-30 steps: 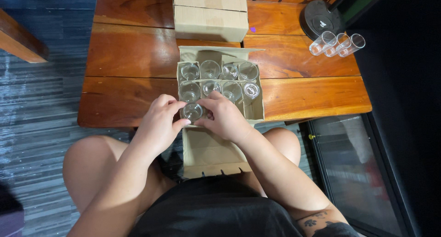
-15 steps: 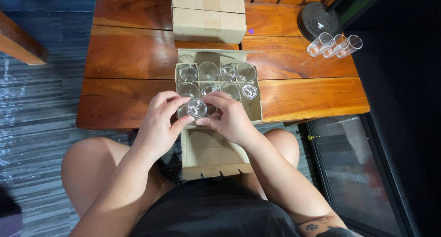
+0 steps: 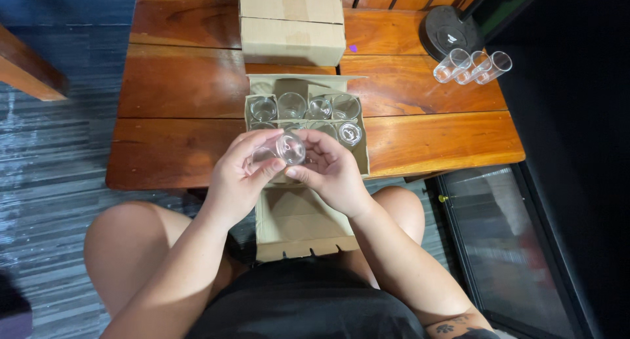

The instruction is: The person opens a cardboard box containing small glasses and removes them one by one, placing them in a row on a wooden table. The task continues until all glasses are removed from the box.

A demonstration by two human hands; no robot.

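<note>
Nearest, at six o'clock, the person's two bare knees and dark shorts; the lower flap [image 3: 295, 221] of an open carton lies over the lap between them. Just beyond, at the centre, two hands meet around one clear glass [image 3: 287, 148]; the left hand [image 3: 239, 175] cups it from nine o'clock with fingers [image 3: 252, 142] curled over its side and thumb under it; the right hand [image 3: 335, 171] closes on it from three o'clock, fingertips at its rim; both grips are snug on the glass, which is tilted with its mouth toward the camera and held above the near row of the carton.

The carton [image 3: 363, 156] sits on the wooden surface [image 3: 184, 89] past the hands, at twelve o'clock; a card divider splits it into cells; four glasses stand in the far row, and in the next row one shows plainly at the right, with others partly hidden by the hands, so that count cannot be told.

Farther at twelve o'clock, one shut box [image 3: 292, 24] touches the carton's far flap. At two o'clock, three glasses [image 3: 472, 66] lie on their sides, touching; just beyond them, one dark round base [image 3: 446, 27].
</note>
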